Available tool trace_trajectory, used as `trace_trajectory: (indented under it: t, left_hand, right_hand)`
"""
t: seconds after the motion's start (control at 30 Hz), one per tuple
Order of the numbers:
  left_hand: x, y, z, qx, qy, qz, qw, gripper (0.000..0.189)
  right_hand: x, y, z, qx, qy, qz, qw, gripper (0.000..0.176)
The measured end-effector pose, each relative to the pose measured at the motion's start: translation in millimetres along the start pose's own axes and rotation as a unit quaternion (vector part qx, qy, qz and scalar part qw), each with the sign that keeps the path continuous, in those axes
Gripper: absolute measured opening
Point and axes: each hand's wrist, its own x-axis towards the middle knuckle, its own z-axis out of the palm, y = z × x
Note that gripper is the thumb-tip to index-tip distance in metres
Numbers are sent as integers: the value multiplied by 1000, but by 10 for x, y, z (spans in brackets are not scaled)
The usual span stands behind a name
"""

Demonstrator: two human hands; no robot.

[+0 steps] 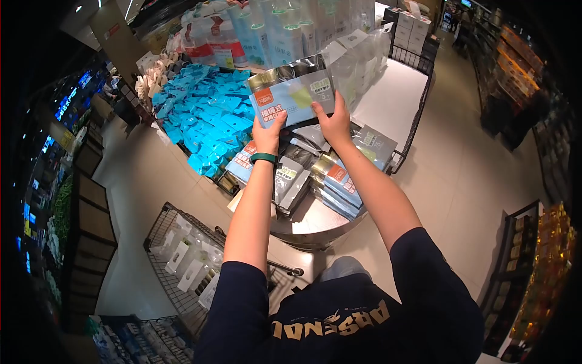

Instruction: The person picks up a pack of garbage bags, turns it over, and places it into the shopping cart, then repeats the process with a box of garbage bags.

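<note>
Packet [293,91] in your grip is pale blue-grey and glossy, with an orange label at its corner and "75" printed right; your left hand [267,134] and right hand [333,124] pinch its lower edge above the piled tabletop [310,222]

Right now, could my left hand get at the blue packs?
Probably yes, once it lets go: the left hand is gripping the pack, but the blue packs lie uncovered just beside it, with nothing between.

Glossy plastic-film pack [293,91] with silvery foil edge, above a black wire-mesh metal cart [176,267] and smooth, matt floor [454,182].
</note>
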Motion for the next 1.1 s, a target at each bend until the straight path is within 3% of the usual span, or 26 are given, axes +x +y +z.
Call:
trace_trajectory:
  t: [0.1, 0.27, 0.57, 0.83, 1.1]
  left_hand:
    - [-1, -19, -1, -16, 3, -3, 1000, 43]
    - [13, 11, 3, 0, 4, -5, 1000, 42]
    - [22, -10, -8, -4, -7, 12, 1000, 43]
    - [9, 9, 1, -21, -15, 7, 1000, 42]
    - [15, -7, -1, -12, -7, 7, 1000, 39]
  right_hand:
    - [8, 19, 0, -23, 15, -61, 998, 69]
    - [27, 74, 6, -118, 17, -62, 991, 71]
    - [-10, -25, -9, -80, -8, 66, 995, 81]
    - [-19, 66, 28, -64, 12, 42, 997, 60]
    - [-29, 31, 11, -75, 16, 51, 996, 62]
